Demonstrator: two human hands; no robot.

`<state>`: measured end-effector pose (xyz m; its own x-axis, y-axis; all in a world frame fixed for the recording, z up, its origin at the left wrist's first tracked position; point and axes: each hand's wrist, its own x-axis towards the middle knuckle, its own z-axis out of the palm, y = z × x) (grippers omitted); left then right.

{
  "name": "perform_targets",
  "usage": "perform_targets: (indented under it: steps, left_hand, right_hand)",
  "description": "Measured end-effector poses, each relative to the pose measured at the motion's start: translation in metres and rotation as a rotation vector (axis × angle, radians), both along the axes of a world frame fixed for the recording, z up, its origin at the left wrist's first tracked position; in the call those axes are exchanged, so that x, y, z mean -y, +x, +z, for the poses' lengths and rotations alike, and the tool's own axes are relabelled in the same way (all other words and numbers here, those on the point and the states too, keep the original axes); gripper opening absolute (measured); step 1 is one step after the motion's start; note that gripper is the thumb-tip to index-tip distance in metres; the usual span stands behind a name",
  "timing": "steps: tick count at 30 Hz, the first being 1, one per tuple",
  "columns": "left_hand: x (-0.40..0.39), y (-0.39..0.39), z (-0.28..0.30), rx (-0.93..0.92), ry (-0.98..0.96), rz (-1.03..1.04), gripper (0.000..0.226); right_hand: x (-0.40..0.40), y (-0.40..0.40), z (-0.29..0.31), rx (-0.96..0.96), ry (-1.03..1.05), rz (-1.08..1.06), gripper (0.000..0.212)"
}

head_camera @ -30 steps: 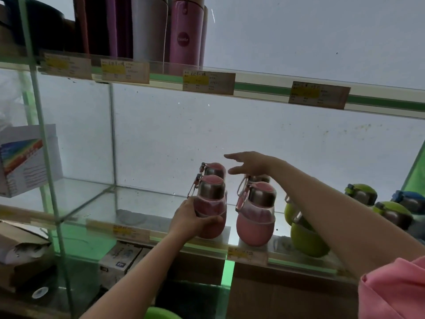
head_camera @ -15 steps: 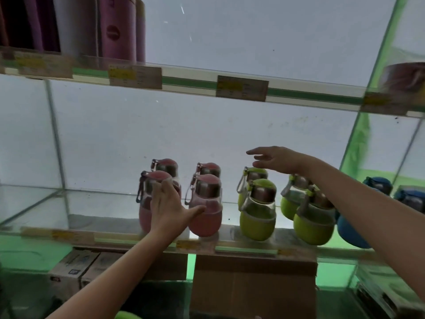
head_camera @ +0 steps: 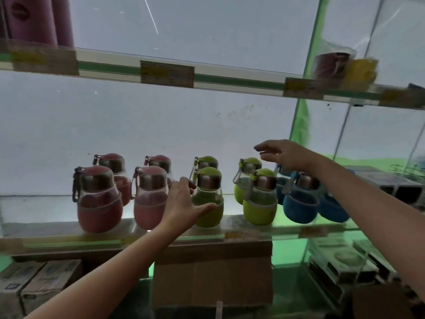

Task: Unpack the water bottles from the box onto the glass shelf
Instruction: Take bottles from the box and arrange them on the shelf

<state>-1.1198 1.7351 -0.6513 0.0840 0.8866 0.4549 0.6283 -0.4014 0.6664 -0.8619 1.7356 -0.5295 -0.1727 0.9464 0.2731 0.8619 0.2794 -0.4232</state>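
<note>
Left hand (head_camera: 184,203) fingers spread against a green bottle (head_camera: 208,199); right hand (head_camera: 285,154) fingers apart, holding nothing.

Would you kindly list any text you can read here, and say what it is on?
No text can be read.
Price tags on the upper shelf edge: print blurred.
Tags on the lower shelf edge: blurred.
Round logo on the maroon flask: illegible.
Box labels, lower left: too small.

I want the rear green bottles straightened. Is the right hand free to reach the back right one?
Probably yes: the right hand, open and empty, hovers just beside the rear right green bottle, nothing between.
</note>
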Motion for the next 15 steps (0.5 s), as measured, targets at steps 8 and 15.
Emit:
perform_targets:
  steps: [8,15]
  left_hand:
    - [0.003,0.044,-0.006,0.065,0.018,0.1,0.091]
    - [-0.018,0.035,-0.018,0.069,-0.127,0.026,0.099]
  right_hand:
    - [0.021,0.03,-0.035,-0.118,-0.108,-0.203,0.058]
    - [0.005,0.004,-0.068,-0.161,-0.131,-0.262,0.078]
